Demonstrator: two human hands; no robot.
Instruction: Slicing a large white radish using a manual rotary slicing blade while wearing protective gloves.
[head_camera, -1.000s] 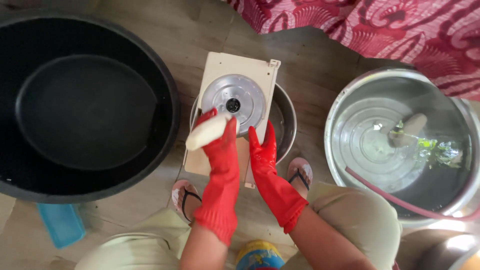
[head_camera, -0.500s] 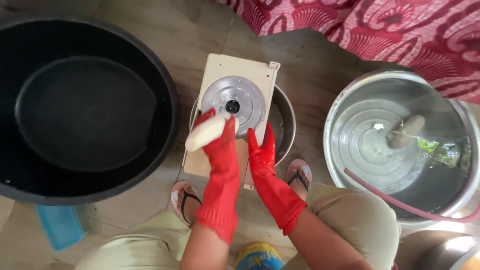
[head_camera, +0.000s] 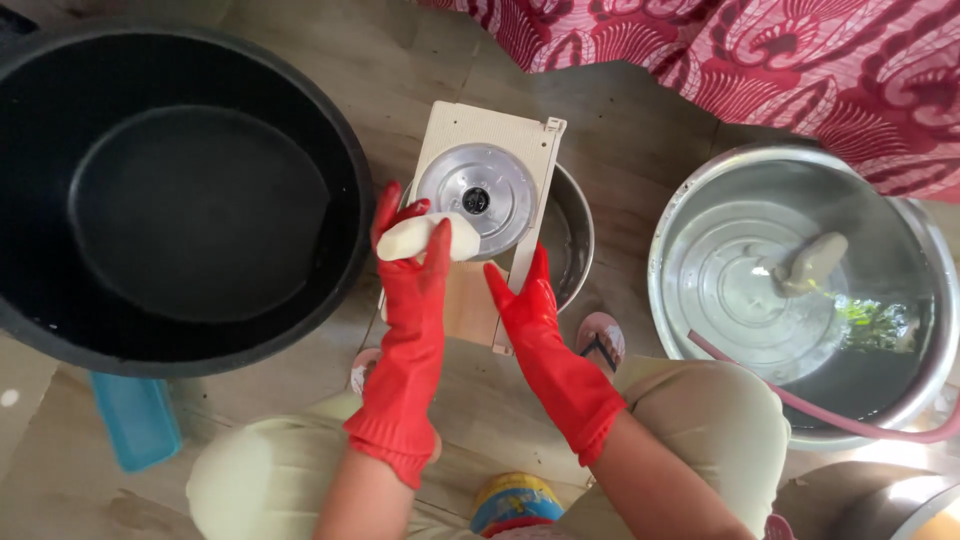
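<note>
Both my hands wear red rubber gloves. My left hand (head_camera: 412, 290) grips a pale peeled tuber (head_camera: 428, 237) and presses it against the round metal disc (head_camera: 478, 197) of a cream slicer board (head_camera: 455, 135). The board lies across a small steel bowl (head_camera: 570, 235). My right hand (head_camera: 528, 308) rests flat on the board's lower right edge, fingers together. Most of the bowl is hidden beneath the board.
A large black tub (head_camera: 170, 200) stands at the left. At the right a steel basin (head_camera: 800, 290) holds water and a floating pale tuber (head_camera: 812, 262), with a pink hose (head_camera: 840, 420) over its rim. A blue box (head_camera: 135, 420) lies on the floor; red patterned cloth (head_camera: 780, 60) hangs behind.
My left hand has slid the tuber a little up and to the right onto the disc. My right hand stays on the board's edge.
</note>
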